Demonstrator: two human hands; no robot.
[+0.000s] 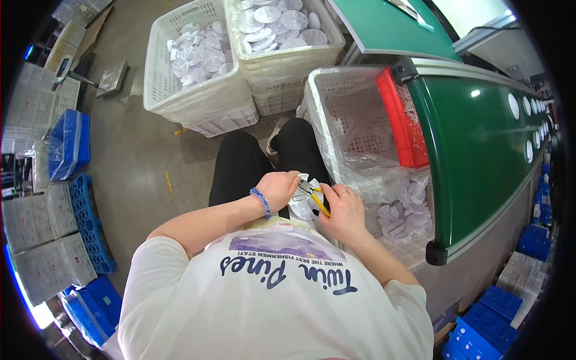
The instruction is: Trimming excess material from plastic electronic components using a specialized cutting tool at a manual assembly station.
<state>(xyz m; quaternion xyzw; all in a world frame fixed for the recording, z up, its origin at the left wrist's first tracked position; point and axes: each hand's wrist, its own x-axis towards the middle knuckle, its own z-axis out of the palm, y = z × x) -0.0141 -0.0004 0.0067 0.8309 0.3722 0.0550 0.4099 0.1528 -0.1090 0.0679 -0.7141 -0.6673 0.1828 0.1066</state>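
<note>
Over my lap, my left hand (281, 188) pinches a small white plastic part (304, 177). My right hand (345, 209) grips yellow-handled cutting pliers (323, 204), whose metal jaws are at that part beside my left fingertips. Whether the jaws are closed is too small to tell. More white round plastic pieces (300, 207) lie in my lap just below the pliers. My fingers partly hide the held part.
At my right, a plastic-lined white crate (318, 114) holds clear discs (408, 210), with a red tray (396, 120) on its edge. Two white crates of clear discs (210, 57) stand ahead. A green conveyor (480, 150) runs along the right. A blue pallet (90, 222) stands left.
</note>
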